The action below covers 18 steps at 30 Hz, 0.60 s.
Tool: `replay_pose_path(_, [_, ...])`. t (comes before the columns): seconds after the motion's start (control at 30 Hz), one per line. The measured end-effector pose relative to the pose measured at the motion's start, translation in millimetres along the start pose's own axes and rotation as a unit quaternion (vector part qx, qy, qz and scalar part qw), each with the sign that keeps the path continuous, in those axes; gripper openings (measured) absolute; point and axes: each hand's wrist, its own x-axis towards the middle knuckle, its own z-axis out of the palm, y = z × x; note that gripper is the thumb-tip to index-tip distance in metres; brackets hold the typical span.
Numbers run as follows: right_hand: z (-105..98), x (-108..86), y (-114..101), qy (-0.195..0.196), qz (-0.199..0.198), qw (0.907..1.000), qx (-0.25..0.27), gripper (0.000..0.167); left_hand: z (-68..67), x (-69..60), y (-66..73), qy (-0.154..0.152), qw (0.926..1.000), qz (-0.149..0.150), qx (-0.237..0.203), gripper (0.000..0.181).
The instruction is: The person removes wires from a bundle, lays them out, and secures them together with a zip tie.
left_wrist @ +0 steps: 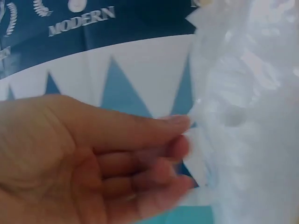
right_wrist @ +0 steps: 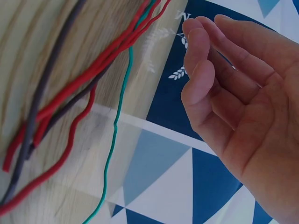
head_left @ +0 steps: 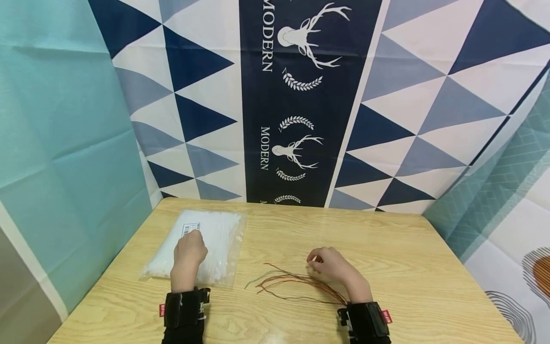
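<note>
A clear plastic bag (head_left: 219, 248) packed with slender white strips lies at the table's left; a barcode label (head_left: 190, 228) shows on top. Over it is my left hand (head_left: 189, 251), fingers loosely curled. In the left wrist view, the thumb and fingertips of that hand (left_wrist: 126, 154) come close to the bag (left_wrist: 252, 116), with nothing visible between them. Several loose wires (head_left: 296, 279), red, dark and green, are spread near the middle front. My right hand (head_left: 333, 264) hovers beside them. The right wrist view shows its fingers (right_wrist: 198, 86) bent and holding nothing, apart from the red wires (right_wrist: 74, 86).
Everything rests on a light wood-grain table (head_left: 266, 315). Behind it hangs a patterned cloth (head_left: 292, 105) with triangles and deer heads. Further curtains close off the left side (head_left: 64, 134) and the right side (head_left: 507, 191).
</note>
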Motion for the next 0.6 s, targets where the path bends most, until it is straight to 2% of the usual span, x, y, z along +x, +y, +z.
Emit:
replay_pose_path(0.1, [0, -0.3, -1, -0.001, -0.004, 1.0, 0.0, 0.016, -4.5, -2.4, 7.2, -0.02, 0.9981, 0.041, -0.041, 0.014])
replay_pose_path(0.17, [-1, -0.7, -3, -0.003, -0.01, 0.9999, 0.002, 0.017, -6.9, -3.8, 14.3, -0.027, 0.9946, 0.078, -0.062, 0.015])
replay_pose_path(0.33, [-2, -0.8, -9, -0.011, -0.035, 0.9991, 0.021, 0.018, -9.8, -9.4, 33.1, -0.007, 0.9774, 0.173, -0.121, 0.015])
replay_pose_path(0.43, [-3, 0.1, -14, -0.022, -0.057, 0.9973, 0.041, 0.02, -10.0, -14.8, 44.5, 0.023, 0.9669, 0.22, -0.126, 0.019])
replay_pose_path(0.5, [-4, 0.3, -19, -0.027, -0.073, 0.9956, 0.052, 0.021, -8.3, -18.6, 52.6, 0.059, 0.9593, 0.249, -0.119, 0.02])
replay_pose_path(0.57, [-4, -0.1, -26, -0.026, -0.088, 0.9942, 0.056, 0.023, -5.3, -22.5, 60.8, 0.115, 0.9429, 0.29, -0.116, 0.02])
replay_pose_path(0.6, [-4, -0.6, -30, -0.02, -0.095, 0.9934, 0.06, 0.025, -3.3, -24.0, 65.1, 0.144, 0.9298, 0.316, -0.122, 0.02])
